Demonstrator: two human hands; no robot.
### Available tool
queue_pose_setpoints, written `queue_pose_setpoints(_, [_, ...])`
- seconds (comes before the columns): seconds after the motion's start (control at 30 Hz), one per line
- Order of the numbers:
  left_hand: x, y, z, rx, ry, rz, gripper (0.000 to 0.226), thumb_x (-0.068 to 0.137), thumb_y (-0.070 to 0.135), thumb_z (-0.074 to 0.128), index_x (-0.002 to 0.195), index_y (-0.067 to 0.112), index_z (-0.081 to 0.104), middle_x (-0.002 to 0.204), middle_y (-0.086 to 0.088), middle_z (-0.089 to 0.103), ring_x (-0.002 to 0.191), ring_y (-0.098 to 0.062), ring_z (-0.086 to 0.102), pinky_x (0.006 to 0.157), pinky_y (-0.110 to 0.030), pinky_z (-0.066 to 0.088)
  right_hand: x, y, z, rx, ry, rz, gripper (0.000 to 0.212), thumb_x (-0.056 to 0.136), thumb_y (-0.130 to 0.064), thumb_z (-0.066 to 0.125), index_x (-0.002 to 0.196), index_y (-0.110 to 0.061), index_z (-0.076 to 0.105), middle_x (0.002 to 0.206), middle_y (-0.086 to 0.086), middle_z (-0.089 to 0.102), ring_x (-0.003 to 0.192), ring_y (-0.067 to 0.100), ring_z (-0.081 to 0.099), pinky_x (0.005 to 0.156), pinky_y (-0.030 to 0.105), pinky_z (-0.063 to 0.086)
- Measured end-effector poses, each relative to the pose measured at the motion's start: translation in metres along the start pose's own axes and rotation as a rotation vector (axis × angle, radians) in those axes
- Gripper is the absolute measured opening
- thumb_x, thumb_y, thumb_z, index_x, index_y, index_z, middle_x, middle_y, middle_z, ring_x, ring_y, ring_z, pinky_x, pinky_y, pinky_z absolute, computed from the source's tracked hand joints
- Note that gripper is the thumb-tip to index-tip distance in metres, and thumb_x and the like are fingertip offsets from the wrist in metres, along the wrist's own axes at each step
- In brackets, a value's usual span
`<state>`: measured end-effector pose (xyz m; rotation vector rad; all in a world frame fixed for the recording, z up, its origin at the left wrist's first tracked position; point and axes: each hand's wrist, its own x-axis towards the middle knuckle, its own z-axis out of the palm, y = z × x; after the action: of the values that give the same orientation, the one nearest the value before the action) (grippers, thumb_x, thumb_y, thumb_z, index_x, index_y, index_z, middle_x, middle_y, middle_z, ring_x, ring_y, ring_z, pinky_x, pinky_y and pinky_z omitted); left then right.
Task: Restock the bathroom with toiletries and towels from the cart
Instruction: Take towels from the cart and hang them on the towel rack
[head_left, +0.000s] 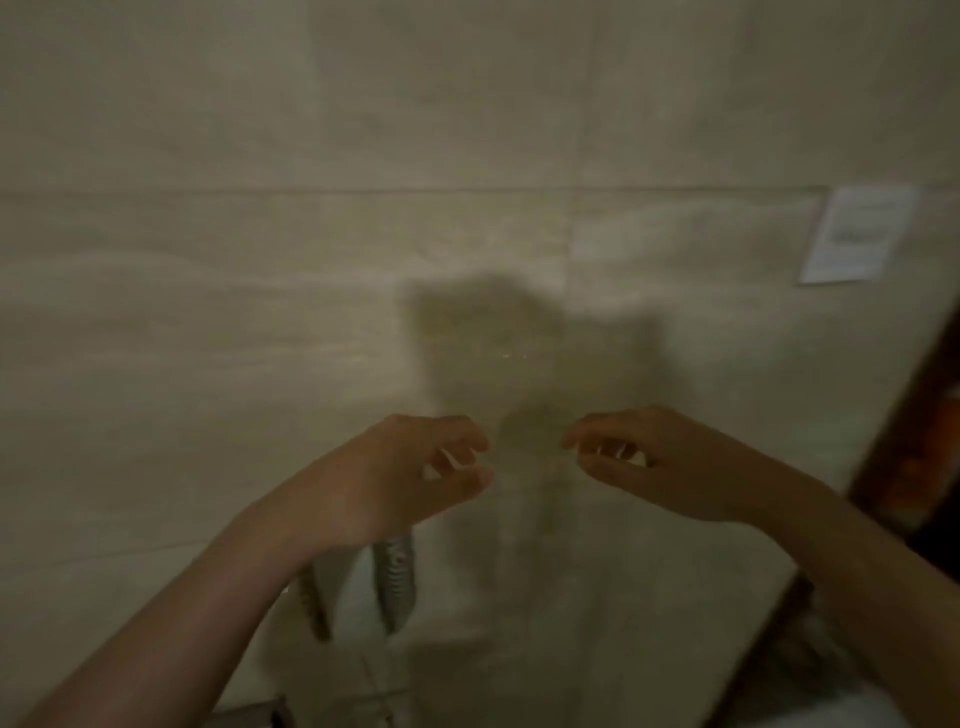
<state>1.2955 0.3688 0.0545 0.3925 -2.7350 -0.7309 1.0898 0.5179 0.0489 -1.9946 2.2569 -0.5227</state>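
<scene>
The frame is blurred by motion. My left hand (410, 467) and my right hand (644, 457) are raised side by side in front of a beige tiled wall (311, 260), fingertips facing each other a short gap apart. The fingers of both hang loosely curled and nothing shows in either hand. No towel or toiletry is in view.
A metal shower hose (396, 582) hangs in a loop below my left wrist. A white notice (857, 234) is stuck on the wall at the upper right. A dark door frame (914, 447) runs down the right edge. Shadows of my hands fall on the tiles.
</scene>
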Motion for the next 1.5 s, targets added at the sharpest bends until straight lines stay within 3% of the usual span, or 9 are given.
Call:
queue_pose_setpoints(0.1, [0.028, 0.01, 0.039, -0.052, -0.079, 0.096, 0.029, 0.082, 0.048, 0.053, 0.105, 0.031, 0.058, 0.098, 0.016, 0.062, 0.087, 0.001, 0.06, 0.07, -0.006, 0.042, -0.047, 0.027, 0.007, 0.066, -0.014, 0.165, 0.023, 0.094, -0.035, 0.047, 0.113, -0.032, 0.06, 0.1, -0.013, 0.065, 0.087, -0.001, 0.059, 0.076, 0.02, 0.049])
queue_pose_setpoints(0.23, [0.064, 0.035, 0.092, -0.167, -0.181, 0.168, 0.009, 0.084, 0.045, 0.056, 0.092, 0.041, 0.053, 0.093, 0.016, 0.062, 0.085, -0.003, 0.06, 0.075, -0.014, 0.045, -0.109, 0.062, 0.012, 0.145, 0.007, 0.362, 0.023, 0.094, -0.034, 0.048, 0.115, -0.033, 0.059, 0.1, -0.012, 0.064, 0.09, 0.001, 0.059, 0.078, 0.02, 0.05])
queue_pose_setpoints(0.4, [0.103, 0.07, 0.162, -0.258, -0.293, 0.176, 0.022, 0.088, 0.036, 0.058, 0.104, 0.021, 0.062, 0.094, 0.007, 0.063, 0.082, -0.011, 0.058, 0.073, -0.017, 0.042, -0.171, 0.117, 0.013, 0.224, 0.086, 0.499, 0.022, 0.093, -0.034, 0.05, 0.112, -0.03, 0.061, 0.095, -0.009, 0.066, 0.083, 0.004, 0.062, 0.076, 0.027, 0.054])
queue_pose_setpoints(0.87, [0.25, 0.225, 0.378, -0.302, -0.463, 0.031, 0.028, 0.091, 0.035, 0.051, 0.114, 0.022, 0.061, 0.107, 0.01, 0.061, 0.089, 0.003, 0.055, 0.075, -0.01, 0.042, -0.314, 0.364, -0.009, 0.425, 0.138, 0.697, 0.024, 0.093, -0.037, 0.051, 0.113, -0.032, 0.063, 0.106, -0.003, 0.069, 0.099, 0.012, 0.065, 0.09, 0.036, 0.052])
queue_pose_setpoints(1.0, [0.297, 0.262, 0.422, -0.304, -0.478, 0.014, 0.028, 0.091, 0.035, 0.052, 0.115, 0.023, 0.06, 0.107, 0.01, 0.061, 0.1, -0.006, 0.059, 0.086, -0.022, 0.046, -0.333, 0.428, -0.026, 0.46, 0.142, 0.749, 0.021, 0.093, -0.034, 0.052, 0.11, -0.031, 0.063, 0.104, -0.008, 0.068, 0.095, 0.005, 0.065, 0.086, 0.029, 0.053])
queue_pose_setpoints(1.17, [0.35, 0.297, 0.467, -0.34, -0.503, 0.012, 0.029, 0.092, 0.034, 0.051, 0.117, 0.021, 0.059, 0.105, 0.013, 0.056, 0.102, -0.004, 0.054, 0.088, -0.019, 0.043, -0.347, 0.493, -0.044, 0.487, 0.157, 0.776, 0.017, 0.095, -0.026, 0.048, 0.107, -0.031, 0.06, 0.104, -0.009, 0.066, 0.095, 0.001, 0.062, 0.079, 0.012, 0.048])
queue_pose_setpoints(1.27, [0.384, 0.305, 0.491, -0.404, -0.486, -0.004, 0.027, 0.092, 0.032, 0.052, 0.115, 0.021, 0.059, 0.103, 0.013, 0.057, 0.096, 0.001, 0.053, 0.08, -0.011, 0.042, -0.35, 0.525, -0.054, 0.456, 0.181, 0.808, 0.016, 0.097, -0.022, 0.046, 0.101, -0.026, 0.061, 0.095, -0.003, 0.068, 0.087, 0.008, 0.065, 0.075, 0.019, 0.049])
queue_pose_setpoints(1.4, [0.439, 0.312, 0.523, -0.477, -0.458, -0.012, 0.016, 0.093, 0.03, 0.051, 0.104, 0.024, 0.061, 0.1, 0.011, 0.059, 0.096, -0.002, 0.055, 0.076, -0.007, 0.041, -0.349, 0.576, -0.069, 0.38, 0.225, 0.804, 0.023, 0.095, -0.015, 0.048, 0.098, 0.003, 0.063, 0.09, 0.019, 0.067, 0.079, 0.026, 0.063, 0.07, 0.035, 0.049])
queue_pose_setpoints(1.5, [0.483, 0.317, 0.543, -0.517, -0.454, -0.035, 0.009, 0.092, 0.026, 0.052, 0.094, 0.028, 0.06, 0.099, 0.009, 0.062, 0.094, -0.003, 0.057, 0.076, -0.009, 0.042, -0.34, 0.618, -0.086, 0.359, 0.236, 0.825, 0.02, 0.095, -0.015, 0.048, 0.1, -0.004, 0.065, 0.09, 0.011, 0.069, 0.08, 0.02, 0.065, 0.072, 0.032, 0.049])
